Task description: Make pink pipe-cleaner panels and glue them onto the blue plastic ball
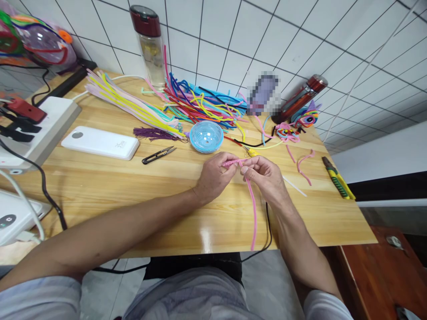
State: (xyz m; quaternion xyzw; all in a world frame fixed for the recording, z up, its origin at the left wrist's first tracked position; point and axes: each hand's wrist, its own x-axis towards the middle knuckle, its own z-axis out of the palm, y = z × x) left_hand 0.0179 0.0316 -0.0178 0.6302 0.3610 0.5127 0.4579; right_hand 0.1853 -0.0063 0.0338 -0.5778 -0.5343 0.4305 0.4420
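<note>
A pink pipe cleaner (pixel 252 209) runs between my two hands, its long tail hanging down over the wooden table. My left hand (pixel 216 175) is closed around a coiled or twisted pink part of it. With thumb and fingertips, my right hand (pixel 265 173) pinches the strand just beside the left fingers. Behind the hands sits a blue bowl (pixel 207 137). The yellow tip of a tool (pixel 252 152) shows just behind my right fingers. Thread snips (pixel 159 155) lie to the left of the bowl.
Piles of coloured pipe cleaners (pixel 200 104) lie along the wall. A clear bottle (pixel 150 49) and a red flask (pixel 300 98) stand at the back. A power bank (pixel 100 142) is at left, pliers (pixel 337 178) at right. A black cable (pixel 267 226) crosses the front edge.
</note>
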